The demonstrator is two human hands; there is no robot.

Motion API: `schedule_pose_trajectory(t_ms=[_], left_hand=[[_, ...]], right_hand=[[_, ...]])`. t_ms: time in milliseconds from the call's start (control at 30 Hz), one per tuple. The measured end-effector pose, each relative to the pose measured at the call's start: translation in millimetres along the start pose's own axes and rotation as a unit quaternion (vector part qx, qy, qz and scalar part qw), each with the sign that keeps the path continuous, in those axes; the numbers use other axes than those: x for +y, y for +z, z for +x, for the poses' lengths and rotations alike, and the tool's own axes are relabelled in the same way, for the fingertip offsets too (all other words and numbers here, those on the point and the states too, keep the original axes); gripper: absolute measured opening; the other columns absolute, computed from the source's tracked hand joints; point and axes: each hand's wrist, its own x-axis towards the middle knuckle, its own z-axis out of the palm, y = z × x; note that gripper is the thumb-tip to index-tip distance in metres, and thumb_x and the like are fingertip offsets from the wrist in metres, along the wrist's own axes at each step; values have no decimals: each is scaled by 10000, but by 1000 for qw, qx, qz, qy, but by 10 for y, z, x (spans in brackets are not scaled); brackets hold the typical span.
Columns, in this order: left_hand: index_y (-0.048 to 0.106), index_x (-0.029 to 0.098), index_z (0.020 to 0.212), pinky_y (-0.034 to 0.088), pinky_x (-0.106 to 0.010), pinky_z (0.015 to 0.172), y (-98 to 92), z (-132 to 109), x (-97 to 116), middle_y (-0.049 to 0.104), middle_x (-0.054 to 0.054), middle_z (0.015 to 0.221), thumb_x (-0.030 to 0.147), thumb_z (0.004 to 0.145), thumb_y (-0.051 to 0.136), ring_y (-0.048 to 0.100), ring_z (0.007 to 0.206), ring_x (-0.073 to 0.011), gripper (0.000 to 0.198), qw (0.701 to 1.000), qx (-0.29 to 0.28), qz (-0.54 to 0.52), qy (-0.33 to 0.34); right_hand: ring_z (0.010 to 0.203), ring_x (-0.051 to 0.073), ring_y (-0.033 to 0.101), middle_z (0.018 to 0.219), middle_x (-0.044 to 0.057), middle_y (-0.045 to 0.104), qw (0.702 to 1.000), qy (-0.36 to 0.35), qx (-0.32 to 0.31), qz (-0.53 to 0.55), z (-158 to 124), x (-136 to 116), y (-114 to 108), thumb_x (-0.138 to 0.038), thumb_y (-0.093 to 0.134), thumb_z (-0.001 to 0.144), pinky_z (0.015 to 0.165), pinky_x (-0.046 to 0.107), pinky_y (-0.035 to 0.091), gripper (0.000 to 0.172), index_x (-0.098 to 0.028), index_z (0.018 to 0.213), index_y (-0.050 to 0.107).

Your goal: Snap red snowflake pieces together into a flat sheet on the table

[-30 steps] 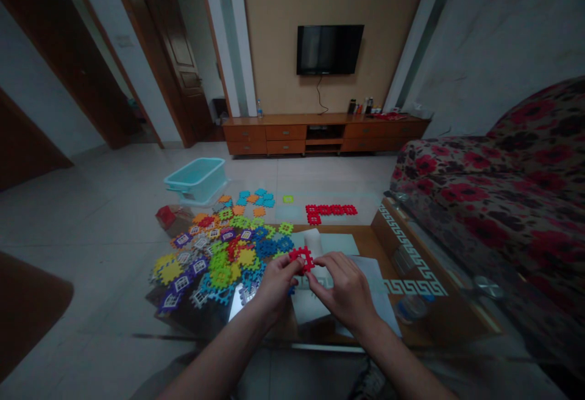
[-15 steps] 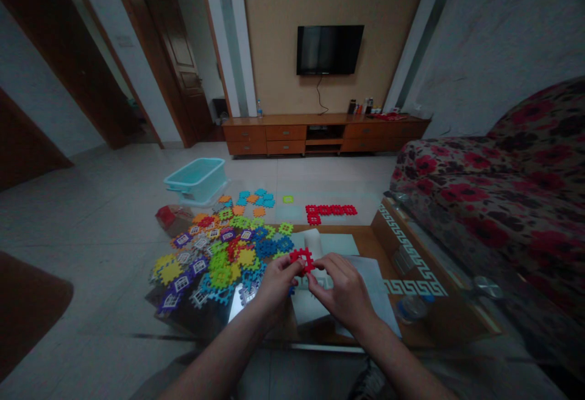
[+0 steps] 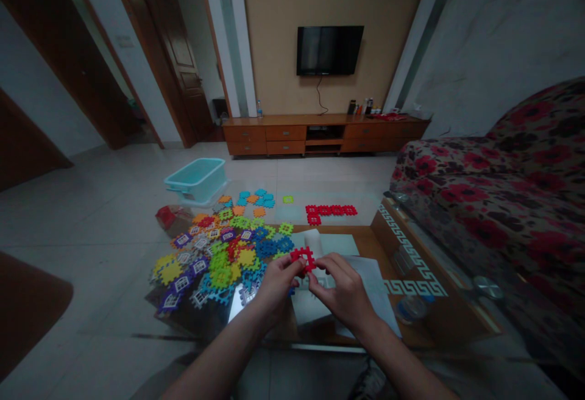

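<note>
My left hand (image 3: pixel 278 290) and my right hand (image 3: pixel 343 293) meet over a glass-topped table (image 3: pixel 338 346), both gripping a red interlocking plastic piece (image 3: pixel 302 260) by its edges. Several such pieces in yellow, green, blue, purple and orange lie in a heap (image 3: pixel 219 260) just left of my left hand. Under my right hand lies white paper (image 3: pixel 372 284). A white cylindrical object (image 3: pixel 313 243) stands just behind the red piece, its lower part hidden by my hands.
A teal plastic basket (image 3: pixel 196 182) stands on the tiled floor beyond the table. Near it lie blue and orange pieces (image 3: pixel 256 200) and a joined red row (image 3: pixel 329 210). A floral sofa (image 3: pixel 484 205) runs along the right side, and a wooden cabinet (image 3: pixel 320 135) stands by the far wall.
Both hands and the red piece stay almost in place. The whole view shifts only slightly.
</note>
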Motion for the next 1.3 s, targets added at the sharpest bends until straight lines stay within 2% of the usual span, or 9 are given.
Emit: schedule_pose_trajectory(t_ms=[300,500,600,733,833,933,1000,1067,1300], left_hand=[[666,155,868,336,-214,552,9,-11,19,628,-26,804,368,697,800,542,704,-110,305,1000,-13,-19,-2],[610,157,964,363,-208,543,-20,26,41,616,-25,861,389,621,851,561,688,-105,479,999,3,-17,-37],[565,162,1035,373,-212,553,-48,30,31,601,-24,894,409,643,836,564,690,-105,537,999,16,35,-38],[541,163,1037,404,-222,627,-59,-47,-3,597,-16,895,346,728,748,552,736,-118,414,978,-40,205,5],[564,173,1032,430,-246,670,-38,-173,3,634,-27,940,340,769,682,567,757,-143,332,910,-126,391,62],[635,184,1010,471,-297,742,11,-304,14,677,-61,964,370,792,643,623,859,-213,287,777,-220,577,121],[683,172,989,505,-346,769,59,-360,-11,703,-106,977,357,802,622,659,899,-267,271,686,-271,664,121],[711,142,1016,538,-389,775,118,-377,-70,716,-156,1004,352,801,636,684,912,-310,310,625,-301,714,98],[699,106,1171,577,-480,860,357,-245,-264,705,-217,1131,381,701,823,679,1032,-388,559,557,-324,765,-15]], right_hand=[[793,205,620,832,42,633,1000,-18,8,-8,-6,16,3,-103,592,845,714,330,513,164,-213,966,604],[783,192,610,833,39,631,999,-25,27,-3,1,89,-6,-105,609,835,714,316,511,176,-204,981,612],[747,179,594,816,32,623,999,-10,40,-7,28,178,-5,-110,621,819,686,300,499,162,-199,955,621],[682,158,568,768,15,602,998,23,60,-18,80,332,14,-143,627,816,649,280,479,98,-195,898,639],[647,152,562,749,9,613,995,46,76,-41,122,493,46,-189,641,807,649,281,472,59,-194,862,660],[613,155,559,702,4,615,991,86,80,-61,168,706,87,-255,660,784,628,284,458,71,-188,804,677],[599,158,564,694,11,631,988,117,80,-61,199,866,109,-291,657,774,611,285,451,112,-184,786,688],[592,161,569,693,20,650,985,144,78,-62,227,1030,126,-317,647,771,606,287,449,144,-182,775,698],[609,178,588,695,37,660,981,171,63,-61,270,1609,219,-366,632,758,624,298,460,200,-178,753,698]])
